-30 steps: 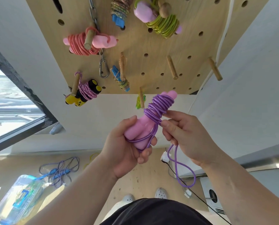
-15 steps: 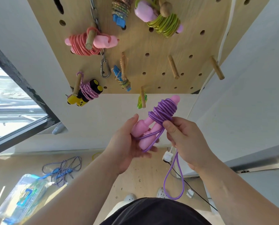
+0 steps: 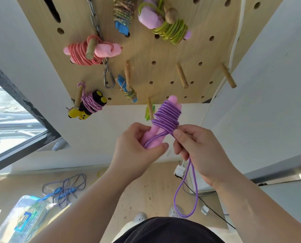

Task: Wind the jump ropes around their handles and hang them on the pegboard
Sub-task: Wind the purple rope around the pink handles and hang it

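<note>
On the floor at the far left lie a clear plastic box and a loose blue rope, not yet wound (work left to do, by my reading). Above them the pegboard carries finished bundles, among them a yellow-handled bundle and a coral bundle, each caught on a wooden peg.

In the middle, the left hand curls its fingers round the lower ends of the pink handles. They are held side by side and point up toward the board, so the pair serves as one spool. The purple rope sits in tight turns round their upper half.

The right hand pinches the rope between thumb and forefinger just under the coil, likely to hold the turns taut. A short loop of slack hangs below it, probably the part meant to catch a peg. Two bare pegs stand out of the board above and to the right of the bundle.
</note>
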Demonstrator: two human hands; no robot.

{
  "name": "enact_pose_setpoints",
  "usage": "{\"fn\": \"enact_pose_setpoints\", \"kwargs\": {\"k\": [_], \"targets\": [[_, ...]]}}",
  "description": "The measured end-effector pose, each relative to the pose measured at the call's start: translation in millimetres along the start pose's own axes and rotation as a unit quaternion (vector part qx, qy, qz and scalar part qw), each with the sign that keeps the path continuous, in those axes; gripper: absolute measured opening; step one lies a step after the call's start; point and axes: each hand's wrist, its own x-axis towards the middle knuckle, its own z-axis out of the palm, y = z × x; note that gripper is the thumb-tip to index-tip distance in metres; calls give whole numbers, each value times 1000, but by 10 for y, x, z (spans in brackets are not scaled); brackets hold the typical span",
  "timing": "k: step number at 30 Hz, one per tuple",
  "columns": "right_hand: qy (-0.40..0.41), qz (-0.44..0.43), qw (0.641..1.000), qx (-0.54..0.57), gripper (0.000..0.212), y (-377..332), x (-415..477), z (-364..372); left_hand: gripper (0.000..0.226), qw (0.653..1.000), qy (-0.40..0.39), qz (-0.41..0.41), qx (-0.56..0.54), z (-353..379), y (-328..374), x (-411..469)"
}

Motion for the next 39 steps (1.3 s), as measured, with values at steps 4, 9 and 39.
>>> {"fn": "enact_pose_setpoints", "kwargs": {"k": [4, 9, 39], "targets": [[-19, 0, 1000, -6, 15, -27, 60, -87, 59, 979, -42, -92, -174, -40, 24, 32], [-45, 43, 998, 24, 36, 45, 108, -88, 63, 930, -116, -166, -306, 18, 29, -27], [-31, 24, 998, 39, 12, 91, -17, -95, 56, 937, 123, 243, 221, 293, -142, -108]]}}
